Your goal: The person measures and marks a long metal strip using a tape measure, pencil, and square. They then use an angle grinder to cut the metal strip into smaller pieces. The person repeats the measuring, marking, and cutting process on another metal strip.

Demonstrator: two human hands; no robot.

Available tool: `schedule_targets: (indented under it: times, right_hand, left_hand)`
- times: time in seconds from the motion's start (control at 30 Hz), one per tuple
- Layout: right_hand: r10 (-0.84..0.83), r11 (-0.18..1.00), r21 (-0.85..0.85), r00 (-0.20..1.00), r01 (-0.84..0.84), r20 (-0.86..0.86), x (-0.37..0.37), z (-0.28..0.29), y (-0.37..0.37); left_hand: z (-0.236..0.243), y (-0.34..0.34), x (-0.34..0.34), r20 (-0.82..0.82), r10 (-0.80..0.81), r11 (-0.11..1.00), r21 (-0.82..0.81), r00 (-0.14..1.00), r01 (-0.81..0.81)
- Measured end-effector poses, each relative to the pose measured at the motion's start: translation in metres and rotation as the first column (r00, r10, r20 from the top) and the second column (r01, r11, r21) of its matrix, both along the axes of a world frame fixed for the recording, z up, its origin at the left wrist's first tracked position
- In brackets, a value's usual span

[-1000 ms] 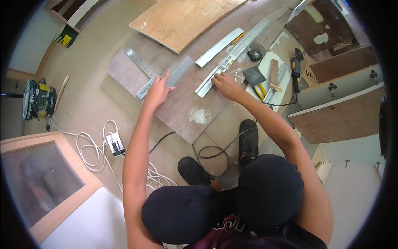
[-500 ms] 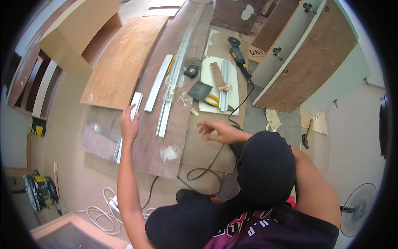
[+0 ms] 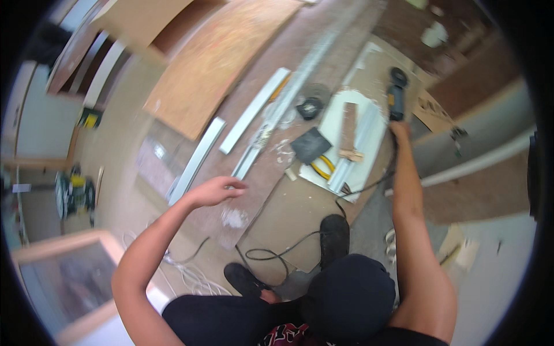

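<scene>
My right hand (image 3: pixel 398 129) reaches far out and closes around the tail end of a dark angle grinder (image 3: pixel 396 95), where the cord comes out. The grinder's disc points away from me. My left hand (image 3: pixel 218 191) holds nothing; its loosely bent fingers hover by the near end of a metal channel (image 3: pixel 249 158). A white metal strip (image 3: pixel 199 160) lies just left of that hand, with another strip (image 3: pixel 255 111) farther out. A black tape measure (image 3: pixel 310 108) rests right of the long channel.
A white board (image 3: pixel 323 157) carries more rails, a wood offcut (image 3: pixel 348 126) and yellow-handled pliers (image 3: pixel 323 168). A black cord (image 3: pixel 283 252) loops near my shoes. A plywood sheet (image 3: pixel 222 63) lies at far left; cabinet panels (image 3: pixel 479 173) stand right. A wood-framed panel (image 3: pixel 75 282) is lower left.
My right hand has moved out to the right, onto the angle grinder. The left hand has left the short metal strip and moved right. The view has turned and blurred.
</scene>
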State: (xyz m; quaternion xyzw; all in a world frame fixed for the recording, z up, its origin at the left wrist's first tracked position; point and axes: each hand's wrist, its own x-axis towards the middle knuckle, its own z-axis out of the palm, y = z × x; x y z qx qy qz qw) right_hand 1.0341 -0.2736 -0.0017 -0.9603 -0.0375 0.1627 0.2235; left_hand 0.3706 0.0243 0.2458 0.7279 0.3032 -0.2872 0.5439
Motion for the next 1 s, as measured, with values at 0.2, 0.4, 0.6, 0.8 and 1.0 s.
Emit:
schedule_targets:
  times: [0.2,0.4,0.6,0.8,1.0]
  right_hand:
    - [0.009,0.892,0.444,0.978,0.086,-0.207,0.017,0.040,-0.040]
    - [-0.031,0.896,0.444,0.999,0.015,0.030,-0.096,0.132,-0.082]
    - [0.348,0.735,0.592,0.934,-0.329,0.087,-0.251,0.283,-0.037]
    - [0.714,0.544,0.670,0.698,-0.505,-0.055,-0.388,0.329,-0.021]
    - [0.820,0.513,0.808,0.446,-0.291,-0.360,-0.454,0.341,-0.010]
  left_hand:
    - [-0.022,-0.083,0.143,0.108,-0.079,0.950,-0.293,0.991,0.108]
    - [-0.048,-0.147,0.312,0.513,0.306,0.951,-0.196,0.802,-0.237]
    - [-0.002,-0.160,0.363,0.379,0.812,0.487,-0.859,0.444,-0.159]
    - [0.036,-0.093,0.209,0.480,0.874,0.431,-0.839,0.079,0.331]
    - [0.063,-0.090,0.074,0.344,0.926,0.296,-0.917,0.155,0.267]
